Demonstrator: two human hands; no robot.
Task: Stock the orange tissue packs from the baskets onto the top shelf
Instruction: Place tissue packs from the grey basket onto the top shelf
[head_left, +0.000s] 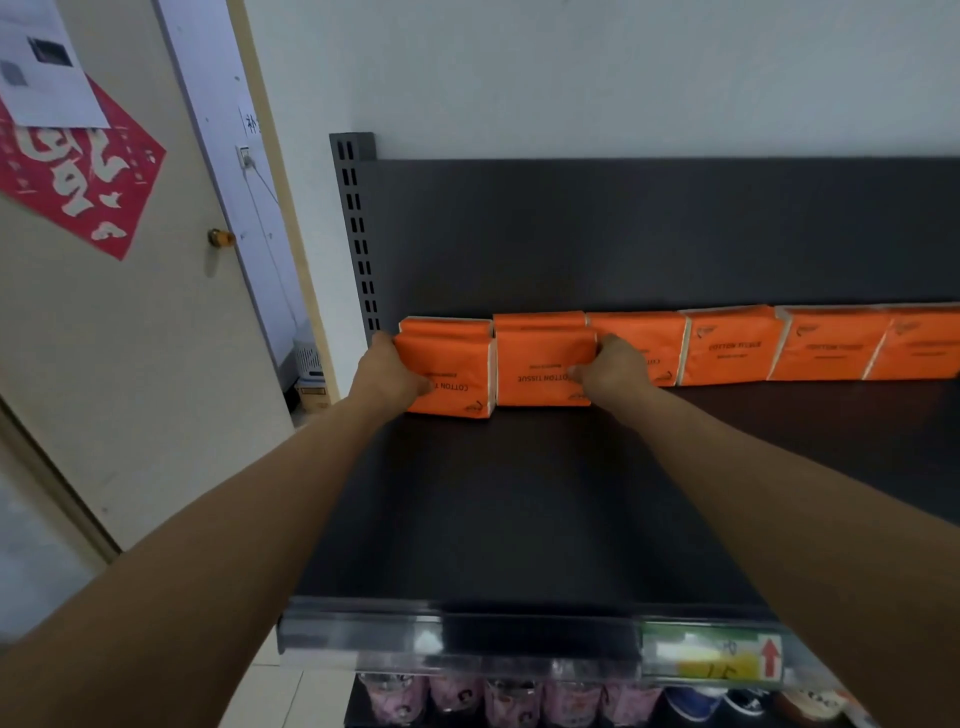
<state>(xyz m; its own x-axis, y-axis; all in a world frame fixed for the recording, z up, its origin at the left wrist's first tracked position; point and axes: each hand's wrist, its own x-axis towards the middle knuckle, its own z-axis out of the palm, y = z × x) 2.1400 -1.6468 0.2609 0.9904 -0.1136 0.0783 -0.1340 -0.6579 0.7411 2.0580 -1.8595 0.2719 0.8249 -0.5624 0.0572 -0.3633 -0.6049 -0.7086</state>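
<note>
Head view only, wide-angle, edges bent. Both bare forearms reach out over the dark top shelf (519, 493) to its back left corner. Left hand (392, 371) is clamped on the left side of the leftmost front tissue pack (452, 374), thumb lying on the printed top, remaining fingers hidden round the pack's far edge. Right hand (615, 366) grips the right side of the second front pack (543, 371), thumb over the print so "COTTON TISSUE" is partly covered; its fingers go down between that pack and the next one, out of sight. The two held packs sit side by side, touching, print upside down to the camera. Behind them two more orange packs (540, 319) show only as thin strips of top edge. Row of orange packs (779, 345) continues right along the dark back panel (623, 234), last pack cut off by the frame edge, small print on these unreadable. Cannot tell if the held packs rest flat on the shelf or are slightly lifted. Baskets not in view. Slotted upright (358, 228) stands at the shelf's left rear. Shelf front carries a price strip (467, 636), blurred, with a green-yellow tag (711, 657) and red arrow, writing illegible. Below it, lower-shelf goods (519, 701) are blurred and mostly cut off. Door (130, 312) at left with red paper decoration (78, 166) and a white sheet cropped at the corner.
</note>
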